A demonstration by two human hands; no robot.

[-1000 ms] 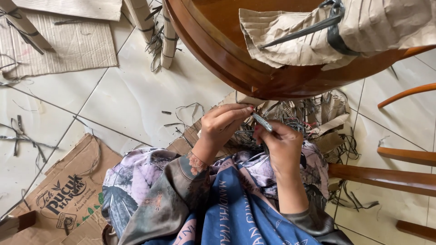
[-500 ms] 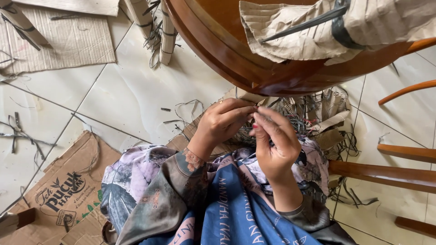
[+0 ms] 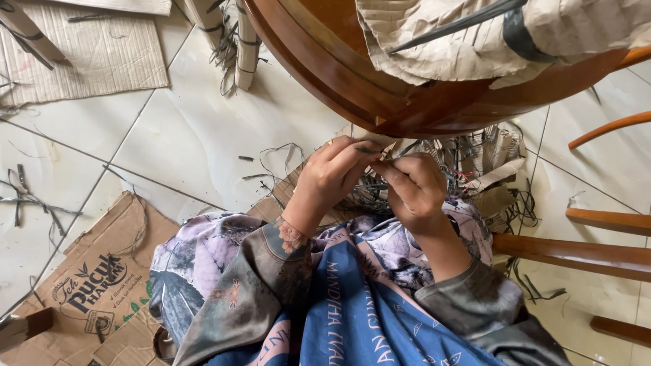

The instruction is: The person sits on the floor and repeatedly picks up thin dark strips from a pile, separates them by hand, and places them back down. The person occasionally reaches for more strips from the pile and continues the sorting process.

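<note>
Both of my hands meet above my lap, just under the edge of the round wooden table (image 3: 319,74). My left hand (image 3: 331,177) pinches a thin dark strip (image 3: 369,150) between thumb and fingertips. My right hand (image 3: 415,191) is curled with its fingertips touching the same spot, closed on the strip from the other side. Beneath the hands lies a tangle of thin dark strips and wires (image 3: 376,198) on a piece of cardboard. The fingers hide what else the right hand may hold.
Crumpled corrugated cardboard (image 3: 461,47) with a dark band lies on the table. Flat cardboard sheets (image 3: 81,54) and a printed box flap (image 3: 88,285) lie on the white tile floor, with bound cardboard rolls (image 3: 245,41) and loose strips. Wooden chair rails (image 3: 597,254) stand at the right.
My right hand, which held a small grey-blue tool apart from the left, has closed in against the left hand. The tool no longer shows. The view has shifted slightly.
</note>
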